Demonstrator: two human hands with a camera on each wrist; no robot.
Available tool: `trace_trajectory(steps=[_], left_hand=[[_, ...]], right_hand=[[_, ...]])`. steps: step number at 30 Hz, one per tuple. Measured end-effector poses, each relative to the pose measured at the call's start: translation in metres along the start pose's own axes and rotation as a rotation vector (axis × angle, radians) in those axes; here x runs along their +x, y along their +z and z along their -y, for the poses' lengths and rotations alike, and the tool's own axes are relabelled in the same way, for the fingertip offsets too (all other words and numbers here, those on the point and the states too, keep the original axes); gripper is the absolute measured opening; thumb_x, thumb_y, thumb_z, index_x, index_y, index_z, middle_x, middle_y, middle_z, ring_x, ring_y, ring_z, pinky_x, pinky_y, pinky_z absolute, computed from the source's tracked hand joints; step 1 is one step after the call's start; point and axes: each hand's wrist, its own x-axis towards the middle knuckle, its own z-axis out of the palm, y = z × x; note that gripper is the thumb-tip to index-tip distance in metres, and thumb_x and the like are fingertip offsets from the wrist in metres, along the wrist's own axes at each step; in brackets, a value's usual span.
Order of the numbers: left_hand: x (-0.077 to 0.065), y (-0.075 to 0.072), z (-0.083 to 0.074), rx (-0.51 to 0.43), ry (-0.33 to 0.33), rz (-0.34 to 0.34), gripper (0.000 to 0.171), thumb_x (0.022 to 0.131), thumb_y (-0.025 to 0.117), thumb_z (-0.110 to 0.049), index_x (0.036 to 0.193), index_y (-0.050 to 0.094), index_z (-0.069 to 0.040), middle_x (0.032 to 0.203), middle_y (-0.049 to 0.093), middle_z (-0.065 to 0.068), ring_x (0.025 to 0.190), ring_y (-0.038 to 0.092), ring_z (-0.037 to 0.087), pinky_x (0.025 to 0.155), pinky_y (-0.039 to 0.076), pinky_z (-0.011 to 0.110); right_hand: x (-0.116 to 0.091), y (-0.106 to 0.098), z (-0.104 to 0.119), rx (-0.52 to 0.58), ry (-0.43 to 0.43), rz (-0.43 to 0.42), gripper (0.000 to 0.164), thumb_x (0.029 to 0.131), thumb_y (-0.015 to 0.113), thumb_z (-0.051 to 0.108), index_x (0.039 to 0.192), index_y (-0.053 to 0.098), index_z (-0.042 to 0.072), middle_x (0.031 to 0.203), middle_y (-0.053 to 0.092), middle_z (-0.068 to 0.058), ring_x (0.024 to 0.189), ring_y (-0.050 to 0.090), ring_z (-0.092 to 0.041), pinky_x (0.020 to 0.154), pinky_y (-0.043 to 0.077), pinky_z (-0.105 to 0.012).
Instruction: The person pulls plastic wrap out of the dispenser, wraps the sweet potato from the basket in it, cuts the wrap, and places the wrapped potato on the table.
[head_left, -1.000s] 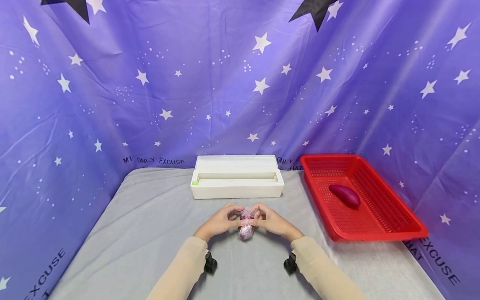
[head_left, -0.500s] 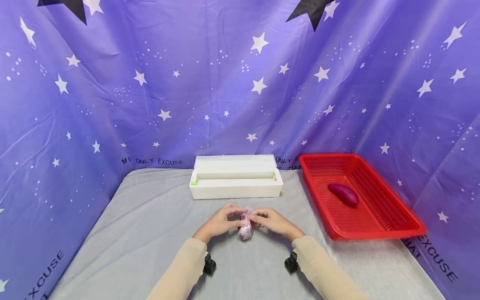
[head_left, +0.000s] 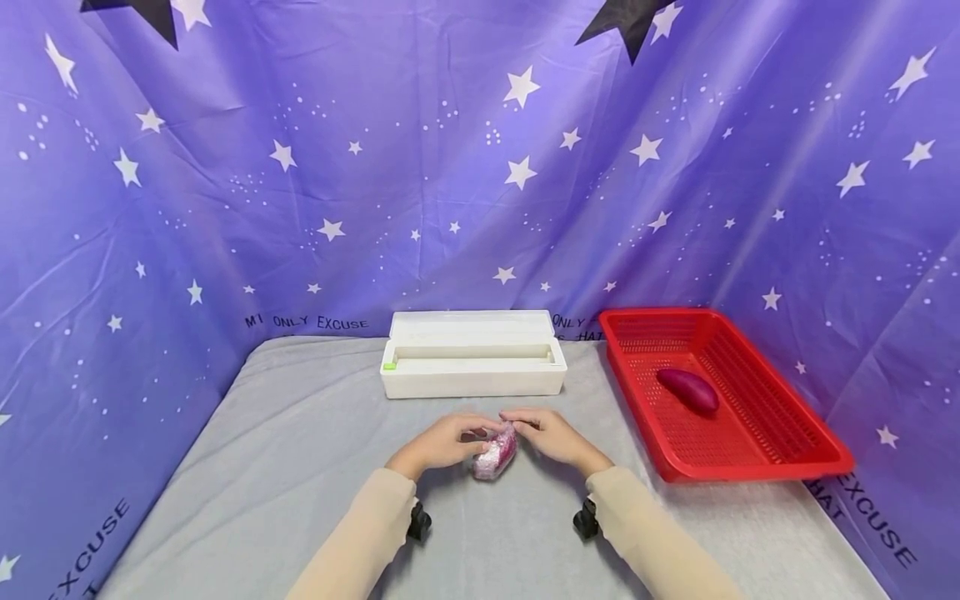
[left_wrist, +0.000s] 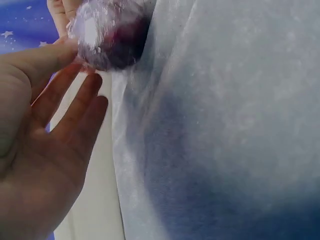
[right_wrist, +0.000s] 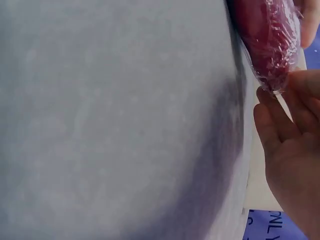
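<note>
A purple-red sweet potato wrapped in clear cling film is held over the grey cloth, tilted with its far end toward the right. My left hand pinches it from the left side between thumb and fingers. At the far end, my right hand has its thumb and fingertips on the film-covered tip. In the right wrist view the tip of the sweet potato narrows into gathered film by those fingers. The left wrist view shows the rounded other end of the sweet potato, with crinkled, shiny film.
Behind the hands stands a white cling film dispenser with its lid raised. To the right, a red perforated basket contains one unwrapped sweet potato. Purple star-patterned curtains enclose the back and sides.
The wrapped sweet potato has turned from upright in view to slanting, its far end now to the right. My right hand has shifted from its side to that end; my left hand keeps hold.
</note>
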Motion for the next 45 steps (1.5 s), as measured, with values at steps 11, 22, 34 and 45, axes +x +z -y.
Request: trace_trajectory(steps=[11, 22, 34, 45], left_hand=[[-0.016, -0.001, -0.004, 0.044, -0.02, -0.147, 0.017, 0.09, 0.078, -0.02, 0.107, 0.075, -0.02, 0.105, 0.068, -0.006, 0.098, 0.064, 0.018, 0.085, 0.055, 0.032], [-0.026, -0.003, 0.0, 0.009, -0.056, -0.107, 0.016, 0.09, 0.076, -0.015, 0.106, 0.079, -0.019, 0.107, 0.073, -0.01, 0.108, 0.064, 0.011, 0.101, 0.048, 0.037], [-0.027, -0.002, 0.004, 0.025, -0.044, -0.093, 0.017, 0.093, 0.074, -0.021, 0.109, 0.079, -0.021, 0.111, 0.073, -0.007, 0.107, 0.065, 0.011, 0.097, 0.05, 0.034], [-0.028, -0.003, 0.005, 0.057, -0.027, -0.065, 0.023, 0.1, 0.065, -0.023, 0.121, 0.075, -0.021, 0.12, 0.07, -0.003, 0.114, 0.063, 0.014, 0.099, 0.049, 0.037]], right_hand=[[-0.015, 0.0, 0.001, 0.003, 0.004, -0.017, 0.023, 0.098, 0.065, 0.016, 0.119, 0.07, 0.01, 0.118, 0.07, -0.007, 0.107, 0.065, -0.025, 0.096, 0.05, -0.045], [-0.032, -0.007, -0.008, 0.188, 0.025, 0.11, 0.032, 0.093, 0.071, 0.01, 0.125, 0.069, 0.003, 0.121, 0.07, -0.011, 0.11, 0.066, -0.021, 0.094, 0.051, -0.029], [-0.034, -0.001, -0.002, -0.109, -0.268, 0.1, 0.04, 0.097, 0.064, 0.006, 0.137, 0.062, 0.009, 0.139, 0.059, -0.008, 0.125, 0.058, -0.027, 0.105, 0.044, -0.043], [-0.034, 0.0, 0.013, -0.236, -0.238, 0.211, 0.06, 0.093, 0.061, -0.005, 0.149, 0.05, 0.013, 0.151, 0.048, -0.008, 0.136, 0.046, -0.028, 0.11, 0.038, -0.047]])
